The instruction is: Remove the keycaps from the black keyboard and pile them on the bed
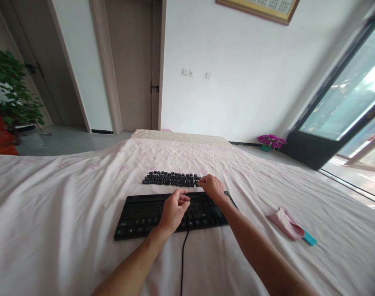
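Observation:
A black keyboard (pixel 138 232) lies on a pale pink cloth, many of its key positions bare of caps. Beyond its far edge, loose black keycaps (pixel 170 179) are laid out in rows. My left hand (pixel 175 209) hovers over the middle of the keyboard, loosely curled, with its fingers a little apart and nothing visible in them. At the right end of the keycap rows, my right hand (pixel 212 187) has its fingertips pinched on a keycap (pixel 197 183). The right forearm hides part of the keyboard's right side.
A black cable (pixel 183 259) runs from the keyboard's near edge toward me. To the right lie a pink cloth piece (pixel 286 224) and a blue-handled tool (pixel 309 237) partly under it. The cloth cover (pixel 66 197) is wrinkled. Purple flowers (pixel 271 141) stand by the wall.

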`<state>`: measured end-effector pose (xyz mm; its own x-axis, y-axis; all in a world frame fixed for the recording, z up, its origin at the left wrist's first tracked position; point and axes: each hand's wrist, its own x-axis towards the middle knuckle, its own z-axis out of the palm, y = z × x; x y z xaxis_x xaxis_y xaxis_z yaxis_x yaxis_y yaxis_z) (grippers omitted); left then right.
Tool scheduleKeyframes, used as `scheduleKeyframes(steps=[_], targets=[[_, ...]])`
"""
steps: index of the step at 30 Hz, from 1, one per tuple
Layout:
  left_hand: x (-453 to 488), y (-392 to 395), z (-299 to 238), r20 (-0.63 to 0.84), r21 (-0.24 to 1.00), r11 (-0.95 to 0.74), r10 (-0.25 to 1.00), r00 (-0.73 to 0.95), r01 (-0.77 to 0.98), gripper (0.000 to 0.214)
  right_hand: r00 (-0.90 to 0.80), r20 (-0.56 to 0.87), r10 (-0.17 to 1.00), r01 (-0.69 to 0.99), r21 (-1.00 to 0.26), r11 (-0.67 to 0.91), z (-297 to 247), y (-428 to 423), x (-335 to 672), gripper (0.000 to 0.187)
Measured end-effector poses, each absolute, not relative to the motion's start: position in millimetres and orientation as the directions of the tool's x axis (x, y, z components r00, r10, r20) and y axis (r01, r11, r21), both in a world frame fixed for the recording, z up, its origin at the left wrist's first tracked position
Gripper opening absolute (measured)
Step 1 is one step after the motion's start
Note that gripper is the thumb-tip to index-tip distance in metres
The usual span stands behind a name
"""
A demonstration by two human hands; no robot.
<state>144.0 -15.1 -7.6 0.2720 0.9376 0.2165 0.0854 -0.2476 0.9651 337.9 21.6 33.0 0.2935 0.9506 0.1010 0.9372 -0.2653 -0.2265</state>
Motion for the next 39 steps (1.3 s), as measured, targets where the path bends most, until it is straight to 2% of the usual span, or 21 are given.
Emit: scheduleKeyframes(steps=[10,20,27,30,33,36,39], targets=[[145,-15,-5,0.209,0.965,-0.244,0.939,0.273,0.099,0.030,0.298,0.114,0.948,0.946,-0.171,-0.276,25,22,338,0.024],[143,-14,-8,0.226,0.961,-0.261,0.932,0.284,0.094,0.026,0.285,0.138,0.949,0.951,-0.168,-0.261,25,22,341,0.025],[143,-17,-4,0.195,0.980,-0.196,0.941,0.277,-0.025,0.022,0.293,0.189,0.937,0.944,-0.211,-0.253,38,9,340,0.032],[142,-21,8,0.194,0.979,-0.168,0.947,0.255,-0.118,0.026,0.328,0.272,0.905,0.935,-0.228,-0.271,46,-7,345,0.036],[136,-25,31,0.252,0.952,-0.206,0.947,0.200,-0.228,0.031,0.358,0.346,0.867,0.931,-0.206,-0.302,49,-30,358,0.036],[120,-22,58,0.306,0.924,-0.263,0.944,0.122,-0.277,0.035,0.407,0.309,0.859,0.913,-0.159,-0.375,46,-57,376,0.038],[92,-7,74,0.315,0.932,-0.297,0.948,0.056,-0.209,0.038,0.449,0.258,0.855,0.893,-0.136,-0.428,37,-81,396,0.041]])
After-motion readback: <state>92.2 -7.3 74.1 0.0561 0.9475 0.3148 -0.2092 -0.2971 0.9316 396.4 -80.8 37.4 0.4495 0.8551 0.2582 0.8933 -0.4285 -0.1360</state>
